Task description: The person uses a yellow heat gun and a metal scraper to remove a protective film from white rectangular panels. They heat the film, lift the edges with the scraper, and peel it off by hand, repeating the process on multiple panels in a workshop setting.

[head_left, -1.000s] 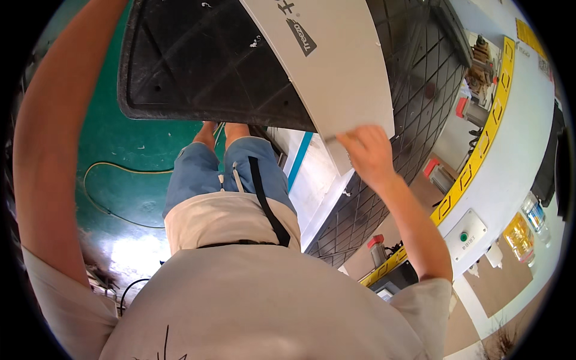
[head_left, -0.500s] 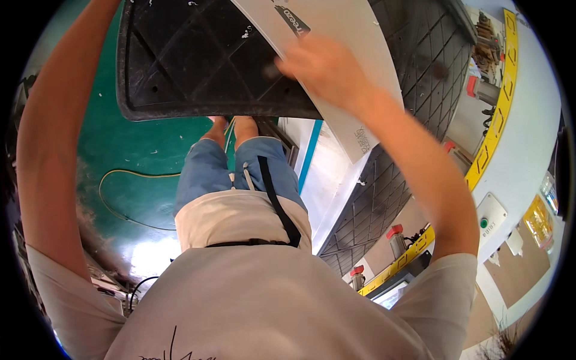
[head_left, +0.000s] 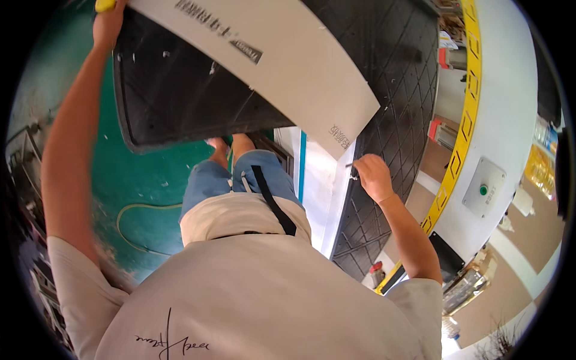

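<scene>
A long pale grey board (head_left: 300,66) with dark print lies slantwise over a black grooved bed (head_left: 180,84). At the upper left, my left hand (head_left: 109,25) is beside the bed's far left corner, partly cut off by the picture's edge. Its fingers appear closed round a bright yellow thing (head_left: 105,5), whose kind I cannot make out. My right hand (head_left: 375,177) is just off the board's near right corner, over the black bed. Thumb and fingers are pinched on a small thin dark piece (head_left: 350,165). A white shred hangs just below the fingertips.
A white machine frame with a yellow strip (head_left: 459,144) curves along the right side, with red-capped grey clamps (head_left: 441,133) beside it. A green button (head_left: 483,189) sits on its plate. A thin hose (head_left: 120,219) lies on the green floor. White shreds are scattered on the bed.
My right hand has moved from the board's surface down and right to beyond its corner. My left hand has come into view at the top. The board appears shifted in the picture as the view moved.
</scene>
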`<state>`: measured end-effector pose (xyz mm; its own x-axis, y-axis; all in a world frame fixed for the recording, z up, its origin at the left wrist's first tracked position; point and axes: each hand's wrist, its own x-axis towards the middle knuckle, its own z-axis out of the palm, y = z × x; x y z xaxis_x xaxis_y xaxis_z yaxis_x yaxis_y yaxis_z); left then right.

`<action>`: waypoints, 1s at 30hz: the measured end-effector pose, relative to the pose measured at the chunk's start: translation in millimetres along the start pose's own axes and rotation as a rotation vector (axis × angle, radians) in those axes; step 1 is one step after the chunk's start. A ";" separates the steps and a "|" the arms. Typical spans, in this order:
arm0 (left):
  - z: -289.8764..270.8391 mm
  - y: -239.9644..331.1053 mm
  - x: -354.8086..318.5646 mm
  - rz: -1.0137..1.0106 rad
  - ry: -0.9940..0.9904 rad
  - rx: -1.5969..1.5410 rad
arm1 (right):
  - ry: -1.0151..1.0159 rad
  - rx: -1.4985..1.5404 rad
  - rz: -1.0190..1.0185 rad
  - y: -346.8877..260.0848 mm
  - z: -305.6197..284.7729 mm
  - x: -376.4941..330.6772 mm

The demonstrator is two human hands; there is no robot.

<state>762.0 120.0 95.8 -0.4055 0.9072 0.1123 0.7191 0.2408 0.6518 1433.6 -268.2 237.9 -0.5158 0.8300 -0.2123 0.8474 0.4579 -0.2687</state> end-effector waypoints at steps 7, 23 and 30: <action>-27.7 -21.9 -7.7 -0.143 -0.358 -0.072 | 0.661 1.010 1.139 18.7 48.7 -2.6; -234.6 7.0 -5.9 -0.271 -0.586 0.110 | 1.253 1.146 1.338 -88.0 58.7 41.4; -284.9 64.8 -7.7 0.342 -1.234 0.860 | 1.186 1.499 1.344 -209.6 58.6 168.0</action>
<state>651.0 30.3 350.8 0.2332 0.5662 -0.7906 0.9503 -0.3051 0.0618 1162.0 -243.5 203.6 0.7838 0.3632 -0.5037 -0.4086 -0.3092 -0.8588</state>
